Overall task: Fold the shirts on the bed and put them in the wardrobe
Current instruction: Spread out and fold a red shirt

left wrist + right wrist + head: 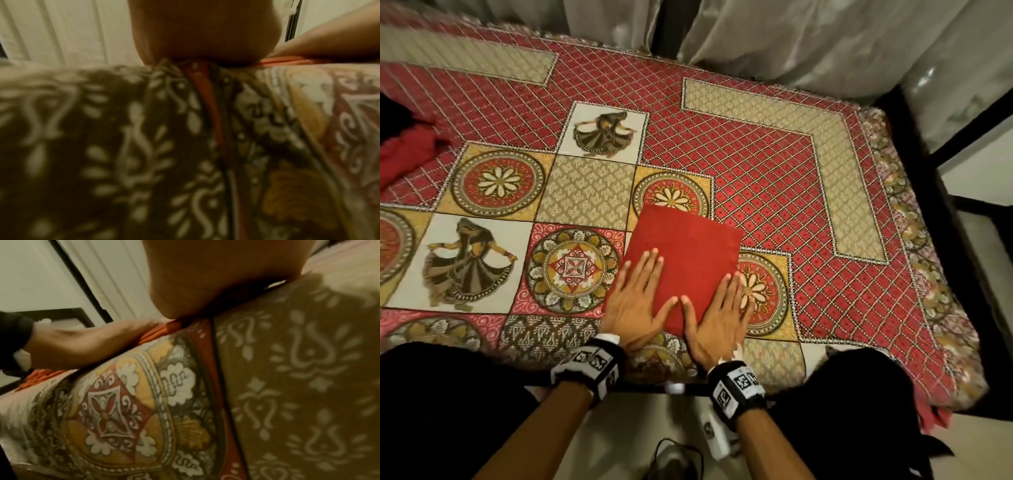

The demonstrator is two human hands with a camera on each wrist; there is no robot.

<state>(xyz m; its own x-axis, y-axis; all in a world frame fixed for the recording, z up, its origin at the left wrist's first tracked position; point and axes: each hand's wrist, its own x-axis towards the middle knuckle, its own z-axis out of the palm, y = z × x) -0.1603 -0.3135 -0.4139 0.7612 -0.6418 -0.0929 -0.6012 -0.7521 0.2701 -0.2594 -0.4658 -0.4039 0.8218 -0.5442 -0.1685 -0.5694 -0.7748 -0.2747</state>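
A red shirt (688, 246), folded into a compact rectangle, lies on the patterned bedspread (756, 154) near the bed's front edge. My left hand (640, 291) lies flat on its near left part, fingers straight and together. My right hand (722, 305) presses flat on its near right corner, thumbs almost meeting. In the left wrist view my palm (201, 32) sits on the cover, with the shirt's red edge (287, 62) under the right hand (329, 45). The right wrist view shows my palm (222, 280), the left hand (86, 345) and the layered red edge (160, 332).
A loose heap of red and black clothes (404, 147) lies at the bed's far left. Pale curtains (791, 41) hang behind the bed. A black frame (928, 144) runs along its right side, with light floor (983, 260) beyond.
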